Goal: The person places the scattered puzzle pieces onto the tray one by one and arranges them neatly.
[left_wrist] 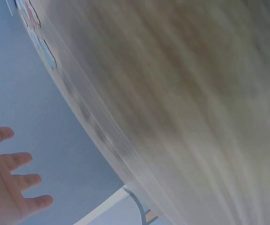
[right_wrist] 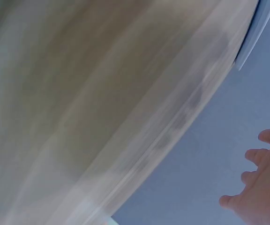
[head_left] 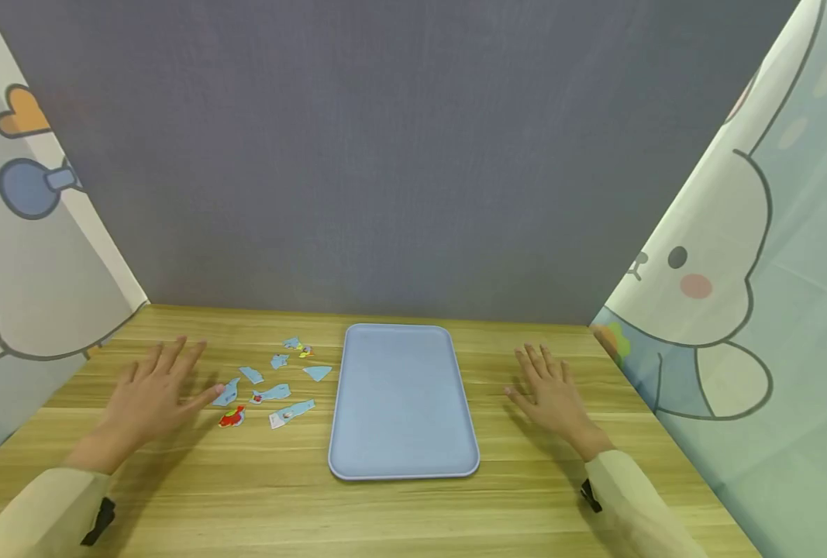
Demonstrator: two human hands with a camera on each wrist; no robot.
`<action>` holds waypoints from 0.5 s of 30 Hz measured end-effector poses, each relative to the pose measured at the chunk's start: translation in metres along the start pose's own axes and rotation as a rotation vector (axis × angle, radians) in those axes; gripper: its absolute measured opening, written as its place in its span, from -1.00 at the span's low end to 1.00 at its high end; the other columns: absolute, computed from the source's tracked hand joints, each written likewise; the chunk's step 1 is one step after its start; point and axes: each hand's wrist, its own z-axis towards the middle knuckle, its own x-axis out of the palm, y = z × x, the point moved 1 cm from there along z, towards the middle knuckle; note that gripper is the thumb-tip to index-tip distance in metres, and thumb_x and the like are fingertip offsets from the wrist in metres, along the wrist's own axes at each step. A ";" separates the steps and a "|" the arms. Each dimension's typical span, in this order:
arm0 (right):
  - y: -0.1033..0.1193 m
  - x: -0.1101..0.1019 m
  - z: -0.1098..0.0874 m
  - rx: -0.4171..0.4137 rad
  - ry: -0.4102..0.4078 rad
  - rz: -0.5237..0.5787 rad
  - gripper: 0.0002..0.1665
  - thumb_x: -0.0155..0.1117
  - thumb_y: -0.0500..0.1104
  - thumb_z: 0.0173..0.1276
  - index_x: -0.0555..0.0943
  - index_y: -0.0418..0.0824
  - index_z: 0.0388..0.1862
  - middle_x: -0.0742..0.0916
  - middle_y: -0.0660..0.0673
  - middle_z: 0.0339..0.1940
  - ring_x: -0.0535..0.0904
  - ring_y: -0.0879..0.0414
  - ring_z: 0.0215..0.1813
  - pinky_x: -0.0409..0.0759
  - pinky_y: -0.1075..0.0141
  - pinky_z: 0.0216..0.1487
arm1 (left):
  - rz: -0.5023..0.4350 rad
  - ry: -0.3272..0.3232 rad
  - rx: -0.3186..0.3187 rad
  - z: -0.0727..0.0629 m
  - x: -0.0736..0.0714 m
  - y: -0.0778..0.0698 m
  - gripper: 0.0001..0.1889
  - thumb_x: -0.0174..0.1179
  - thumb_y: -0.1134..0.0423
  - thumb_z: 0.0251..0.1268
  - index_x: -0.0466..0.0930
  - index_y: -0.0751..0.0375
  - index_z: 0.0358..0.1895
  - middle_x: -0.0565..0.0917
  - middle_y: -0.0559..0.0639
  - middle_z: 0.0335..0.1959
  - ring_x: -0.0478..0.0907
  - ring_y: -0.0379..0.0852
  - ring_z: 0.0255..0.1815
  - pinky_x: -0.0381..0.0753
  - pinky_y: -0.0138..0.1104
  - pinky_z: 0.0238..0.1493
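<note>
My left hand (head_left: 151, 399) is spread out above the left part of the table, palm down, holding nothing. Its thumb tip overlaps a light blue paper-like piece (head_left: 227, 393) in the head view; whether they touch I cannot tell. Several more irregular, printed pieces lie scattered between this hand and the tray, among them a red one (head_left: 232, 417) and a long blue one (head_left: 291, 414). A pale blue rectangular tray (head_left: 402, 403) lies in the middle with nothing on it. To its right, my right hand (head_left: 551, 394) has its fingers extended and holds nothing.
The wood-grain table (head_left: 399, 515) meets a grey upright panel (head_left: 371, 163) at its back edge. Cartoon-printed cloth hangs on both sides, with a white rabbit figure (head_left: 713, 256) on the right one. Dark bands (head_left: 99, 521) show at both wrists.
</note>
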 end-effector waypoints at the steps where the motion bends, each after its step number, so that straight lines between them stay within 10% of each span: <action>1: 0.001 0.001 0.000 -0.005 -0.001 -0.001 -0.12 0.03 0.21 0.30 0.05 -0.20 0.44 0.10 -0.27 0.46 -0.13 -0.26 0.47 -0.16 -0.32 0.30 | 0.001 -0.005 0.007 0.000 0.000 0.000 -0.10 -0.02 -0.30 0.17 -0.23 -0.02 0.46 -0.03 0.35 0.41 -0.15 0.45 0.37 -0.10 0.36 0.15; 15: 0.025 0.008 0.002 -0.109 -0.030 -0.057 -0.18 0.13 0.16 0.25 0.22 -0.26 0.36 0.31 -0.29 0.37 0.12 -0.25 0.41 -0.01 -0.29 0.30 | 0.012 0.019 0.087 0.004 0.008 -0.007 -0.16 0.12 -0.24 0.10 0.14 0.21 0.34 0.26 0.40 0.26 0.21 0.44 0.19 0.17 0.34 0.06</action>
